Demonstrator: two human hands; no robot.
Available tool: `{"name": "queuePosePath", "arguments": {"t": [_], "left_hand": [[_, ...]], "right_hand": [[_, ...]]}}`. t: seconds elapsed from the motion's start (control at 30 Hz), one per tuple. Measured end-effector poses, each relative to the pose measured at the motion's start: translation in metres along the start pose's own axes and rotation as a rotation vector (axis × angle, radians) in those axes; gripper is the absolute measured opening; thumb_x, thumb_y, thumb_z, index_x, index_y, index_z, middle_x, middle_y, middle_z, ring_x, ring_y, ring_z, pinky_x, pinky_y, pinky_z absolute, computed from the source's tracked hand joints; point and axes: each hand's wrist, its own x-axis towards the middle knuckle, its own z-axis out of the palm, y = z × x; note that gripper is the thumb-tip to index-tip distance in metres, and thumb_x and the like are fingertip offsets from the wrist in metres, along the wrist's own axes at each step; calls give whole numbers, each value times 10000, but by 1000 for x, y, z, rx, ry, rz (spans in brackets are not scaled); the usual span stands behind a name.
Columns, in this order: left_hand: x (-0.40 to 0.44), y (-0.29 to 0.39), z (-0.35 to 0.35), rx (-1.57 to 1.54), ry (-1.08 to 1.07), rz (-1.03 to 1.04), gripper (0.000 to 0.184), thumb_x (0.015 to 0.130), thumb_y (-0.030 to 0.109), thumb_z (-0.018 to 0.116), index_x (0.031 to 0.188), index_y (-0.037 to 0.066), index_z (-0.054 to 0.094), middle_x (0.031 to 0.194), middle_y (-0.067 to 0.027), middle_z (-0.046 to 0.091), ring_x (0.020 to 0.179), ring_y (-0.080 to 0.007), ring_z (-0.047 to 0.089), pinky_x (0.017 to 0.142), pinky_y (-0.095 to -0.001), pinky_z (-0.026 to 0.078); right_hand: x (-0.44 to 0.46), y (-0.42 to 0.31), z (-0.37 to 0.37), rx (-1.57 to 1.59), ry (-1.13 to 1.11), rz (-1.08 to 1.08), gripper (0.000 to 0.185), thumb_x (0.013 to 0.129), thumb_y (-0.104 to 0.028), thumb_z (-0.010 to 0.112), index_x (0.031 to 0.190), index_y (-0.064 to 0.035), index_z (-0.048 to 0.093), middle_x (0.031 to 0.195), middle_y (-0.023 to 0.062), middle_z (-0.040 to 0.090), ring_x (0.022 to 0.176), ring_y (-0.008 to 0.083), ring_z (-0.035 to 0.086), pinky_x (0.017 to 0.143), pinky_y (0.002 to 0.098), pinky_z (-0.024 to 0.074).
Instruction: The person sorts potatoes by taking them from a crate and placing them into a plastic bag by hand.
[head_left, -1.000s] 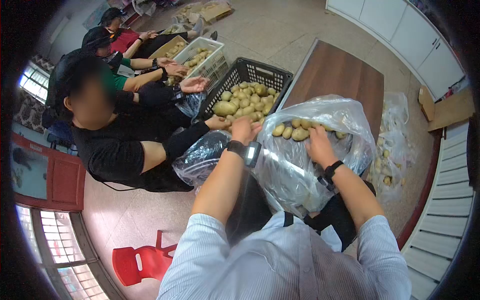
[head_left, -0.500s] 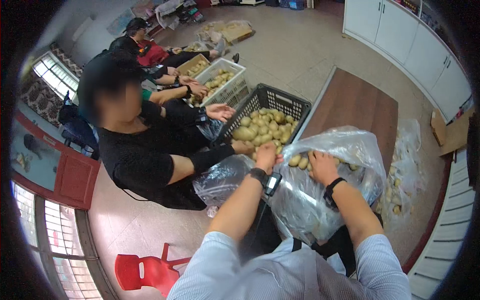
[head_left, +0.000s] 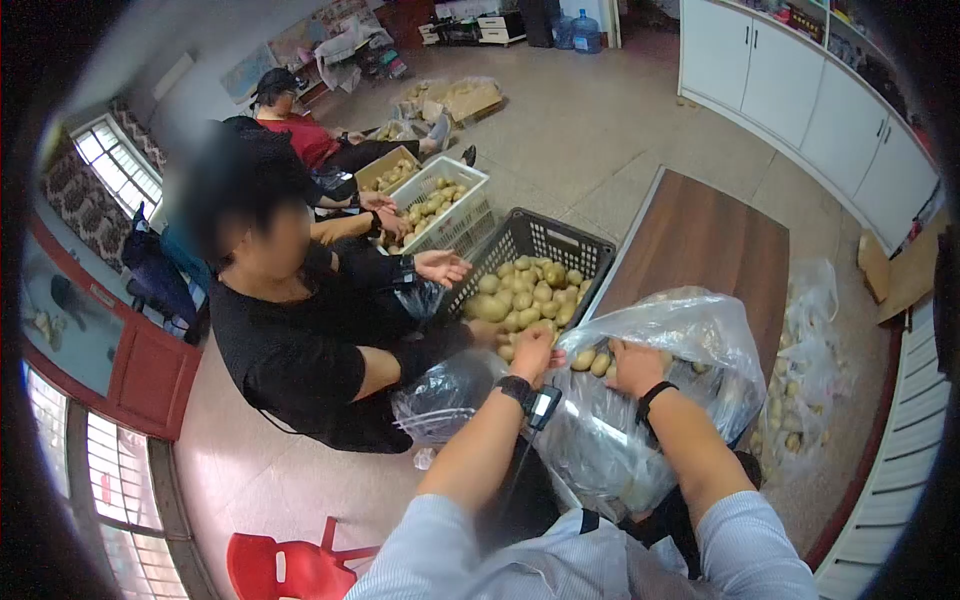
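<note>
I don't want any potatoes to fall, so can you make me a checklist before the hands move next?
1. Clear bag open toward the crate: ok.
2. Potatoes in the bag at its opening: ok.
3. Right hand at those potatoes: ok.
4. Black crate with potatoes inside, beside the bag: ok.
5. Left hand well apart from the co-worker's nearest hand: not ok, they're close.
6. Left fingers free of any potato: cannot tell.

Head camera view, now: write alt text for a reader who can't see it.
A person's left hand reaches to the near edge of a black crate of potatoes, while their right hand rests among potatoes in the mouth of a clear plastic bag by a brown tabletop. Beside them, co-workers sit along a row of crates.
</note>
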Motion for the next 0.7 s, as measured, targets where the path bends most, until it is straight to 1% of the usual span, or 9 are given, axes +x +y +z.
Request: {"name": "queuePosePath", "arguments": {"t": [0.13, 0.3, 0.33, 0.4, 0.47, 0.53, 0.57, 0.63, 0.7], "left_hand": [[4, -5, -1, 7, 3, 8, 252, 955, 237, 465, 1037, 15, 550, 898, -88, 592, 683, -181, 645, 520, -293, 566], [0, -3, 1, 65, 4, 37, 263, 940, 207, 474, 1092, 1, 531, 922, -97, 593, 712, -187, 649, 540, -313, 572], [5, -4, -2, 64, -19, -14, 292, 935, 207, 481, 1129, -8, 520, 941, -107, 596, 717, -190, 651, 541, -316, 573], [7, -7, -2, 30, -12, -8, 285, 930, 181, 480, 1140, -8, 519, 946, -108, 597, 720, -193, 651, 542, -311, 573], [9, -8, -5, 36, -7, 1, 272, 929, 172, 480, 1131, -3, 522, 941, -102, 594, 717, -191, 648, 541, -307, 572], [7, -7, -7, 41, -64, 6, 322, 924, 220, 501, 1162, 6, 469, 948, -108, 544, 740, -247, 627, 605, -368, 570], [4, -6, -7, 39, -65, 8, 322, 924, 220, 501, 1162, 6, 469, 948, -108, 544, 740, -247, 627, 605, -368, 570], [1, -5, -5, -13, -23, 5, 240, 927, 165, 479, 1104, 11, 526, 963, -78, 570, 702, -185, 629, 531, -293, 564], [0, -5, -5, 3, -13, -5, 243, 928, 165, 476, 1112, 14, 523, 971, -81, 569, 701, -188, 630, 530, -293, 563]], "right_hand": [[-1, -3, -2, -3, -72, 114, 808, 650, -543, 749, 1262, -91, 477, 1189, 122, 592, 1100, 268, 578, 921, 404, 446], [1, 0, 0, 14, -80, 123, 808, 652, -552, 743, 1263, -94, 478, 1213, 123, 583, 1118, 270, 569, 933, 411, 441], [1, 1, 1, 49, -104, 109, 816, 652, -555, 741, 1269, -93, 473, 1225, 117, 579, 1132, 266, 562, 939, 413, 436], [2, -1, -11, 63, -188, 114, 859, 649, -563, 735, 1306, -92, 444, 1266, 104, 562, 1176, 249, 538, 959, 424, 416], [1, 0, -5, 31, -146, 112, 882, 644, -565, 736, 1319, -88, 430, 1280, 114, 544, 1179, 265, 526, 962, 428, 412], [-7, -1, 1, 0, -106, 103, 904, 638, -566, 737, 1332, -83, 417, 1293, 123, 526, 1183, 281, 515, 965, 432, 408], [-15, -2, 3, -41, -31, 81, 918, 633, -558, 744, 1340, -78, 407, 1309, 139, 499, 1179, 301, 503, 960, 438, 407], [-24, 0, 13, -81, 42, 62, 933, 628, -550, 750, 1348, -74, 397, 1325, 155, 472, 1174, 322, 491, 955, 444, 407], [-30, 4, 27, 43, 77, 53, 944, 621, -522, 764, 1352, -60, 383, 1332, 180, 436, 1156, 358, 475, 941, 454, 410]]}}
